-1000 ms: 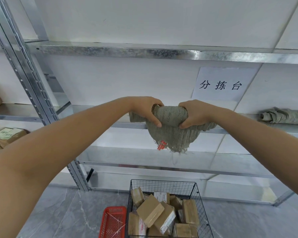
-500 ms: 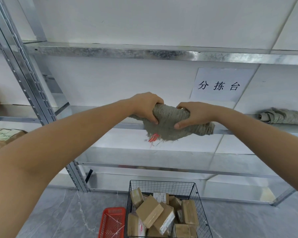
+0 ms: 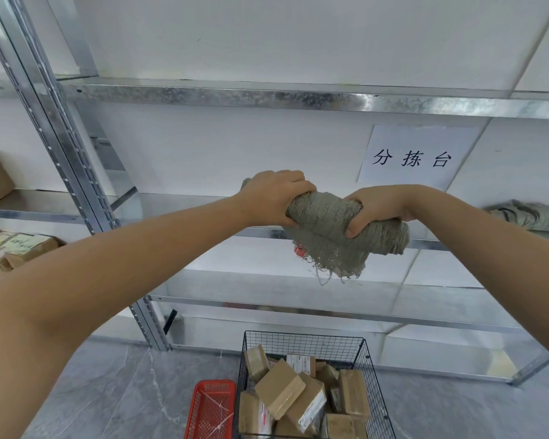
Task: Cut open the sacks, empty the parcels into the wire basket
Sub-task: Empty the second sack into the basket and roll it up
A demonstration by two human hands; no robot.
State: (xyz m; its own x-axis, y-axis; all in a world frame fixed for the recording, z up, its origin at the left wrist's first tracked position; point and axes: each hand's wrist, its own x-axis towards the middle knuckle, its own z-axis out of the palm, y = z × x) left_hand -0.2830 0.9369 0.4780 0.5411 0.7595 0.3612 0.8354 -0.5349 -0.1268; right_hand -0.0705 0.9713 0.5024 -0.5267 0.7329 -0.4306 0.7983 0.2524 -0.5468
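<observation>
Both bare arms reach forward at shelf height. The left hand [image 3: 276, 198] and right hand [image 3: 377, 207] each clench one end of a rolled grey-green woven sack [image 3: 330, 229], whose frayed edge hangs down. Far below it, the wire basket [image 3: 301, 342] on the floor holds brown parcels [image 3: 279, 388].

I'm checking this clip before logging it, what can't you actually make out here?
Head view only:
- Rolled sack: contents, if any, hidden by folds and both hands.
- Wire basket: front cut off by the bottom edge.
- Parcel labels: too small to read.
- Second sack: cut by the right edge.
</observation>
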